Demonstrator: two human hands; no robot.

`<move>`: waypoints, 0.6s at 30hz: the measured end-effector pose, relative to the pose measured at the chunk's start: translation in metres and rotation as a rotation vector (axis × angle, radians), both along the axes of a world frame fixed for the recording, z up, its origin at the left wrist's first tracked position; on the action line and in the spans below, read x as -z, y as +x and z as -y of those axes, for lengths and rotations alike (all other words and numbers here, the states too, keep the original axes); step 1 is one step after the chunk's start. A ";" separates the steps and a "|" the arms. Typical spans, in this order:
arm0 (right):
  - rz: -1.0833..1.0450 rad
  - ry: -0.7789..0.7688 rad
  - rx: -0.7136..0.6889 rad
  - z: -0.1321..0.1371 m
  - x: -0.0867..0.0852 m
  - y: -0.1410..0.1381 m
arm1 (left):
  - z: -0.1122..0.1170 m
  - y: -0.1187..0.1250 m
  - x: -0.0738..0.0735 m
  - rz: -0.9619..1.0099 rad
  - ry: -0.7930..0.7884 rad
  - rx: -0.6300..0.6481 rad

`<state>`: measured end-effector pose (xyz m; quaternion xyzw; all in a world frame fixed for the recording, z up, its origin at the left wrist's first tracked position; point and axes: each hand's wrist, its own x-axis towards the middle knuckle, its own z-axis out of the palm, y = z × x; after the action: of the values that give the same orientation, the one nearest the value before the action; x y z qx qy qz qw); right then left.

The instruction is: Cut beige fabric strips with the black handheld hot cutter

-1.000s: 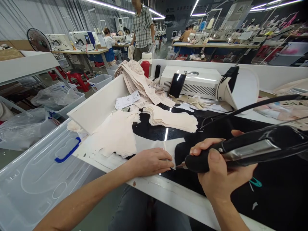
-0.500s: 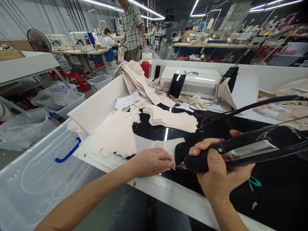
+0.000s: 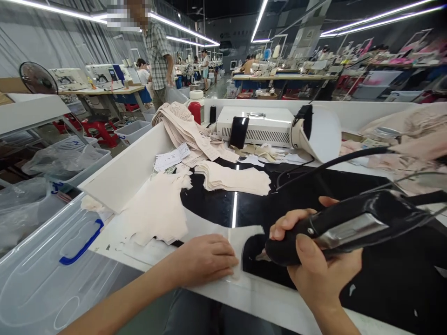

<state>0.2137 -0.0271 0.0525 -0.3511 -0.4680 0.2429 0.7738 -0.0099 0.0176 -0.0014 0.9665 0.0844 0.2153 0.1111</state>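
Observation:
My right hand (image 3: 314,260) is wrapped round a black corded handheld power tool (image 3: 363,228) with a metal lever along its side. The tool's small metal tip (image 3: 262,255) points left, just above the black table surface and apart from the cloth. My left hand (image 3: 206,258) lies flat, fingers stretched out, on a curved white fabric piece (image 3: 249,232) near the table's front edge. To the left of that piece is a pile of cream fabric pieces (image 3: 157,204). A second stack of cream fabric pieces (image 3: 237,177) rests farther back on the black surface (image 3: 314,186).
At the back stand a white slotted metal box (image 3: 258,123), a phone (image 3: 239,132), a red thread cone (image 3: 194,112) and a white lamp shade (image 3: 324,135). The tool's black cable (image 3: 349,160) arcs to the right. A clear plastic bin (image 3: 42,274) is at the left.
My left hand has moved left and nearer the front edge, with the white fabric piece under it. A gap now shows between the tool's tip and the fabric. My view has turned slightly right.

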 end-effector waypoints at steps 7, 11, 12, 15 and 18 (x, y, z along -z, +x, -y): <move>-0.070 0.067 0.174 -0.032 -0.004 0.030 | 0.006 0.004 -0.012 -0.014 -0.012 -0.077; -0.021 0.044 0.156 -0.036 0.004 0.031 | -0.006 0.030 -0.014 0.009 0.081 -0.135; -0.022 0.040 0.161 -0.035 0.005 0.030 | -0.008 0.037 -0.013 0.015 0.104 -0.139; -0.027 0.032 0.174 -0.033 0.006 0.026 | -0.014 0.050 -0.009 0.018 0.159 -0.138; -0.027 0.039 0.168 -0.032 0.005 0.023 | -0.016 0.054 -0.003 -0.017 0.175 -0.133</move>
<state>0.2369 0.0050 0.0480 -0.3705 -0.4312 0.1727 0.8044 0.0441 0.0337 0.0016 0.9665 0.1303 0.2206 0.0109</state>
